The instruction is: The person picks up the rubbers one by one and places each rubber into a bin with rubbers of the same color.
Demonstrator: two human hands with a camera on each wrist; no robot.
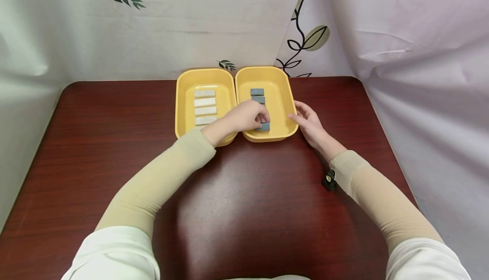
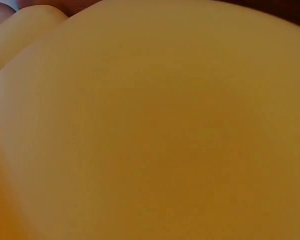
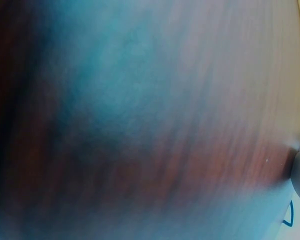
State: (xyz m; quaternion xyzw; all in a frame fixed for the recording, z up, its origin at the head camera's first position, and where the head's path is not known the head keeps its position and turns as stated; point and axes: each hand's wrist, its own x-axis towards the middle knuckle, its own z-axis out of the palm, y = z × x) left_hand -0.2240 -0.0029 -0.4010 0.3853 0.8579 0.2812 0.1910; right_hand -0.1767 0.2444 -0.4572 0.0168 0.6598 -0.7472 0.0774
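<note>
Two yellow trays stand side by side at the table's back edge. My left hand [image 1: 250, 115] reaches over into the right tray [image 1: 280, 114], its fingers curled down to pinch a blue-grey block [image 1: 263, 127] near the front wall. Further back in that tray lie more blue-grey blocks [image 1: 257, 91], partly hidden by the hand. With thumb at the rim and fingers outside, my right hand [image 1: 310, 126] holds the right tray's right wall. Several whitish blocks [image 1: 205, 102] lie in a column inside the left tray [image 1: 183, 114]. Blurred yellow fills the left wrist view.
The dark red wooden table [image 1: 244, 203] extends in front of the trays. A patterned white curtain [image 1: 183, 29] hangs right behind them, with more fabric at both sides. A small black object [image 1: 329, 180] sits at the right wrist.
</note>
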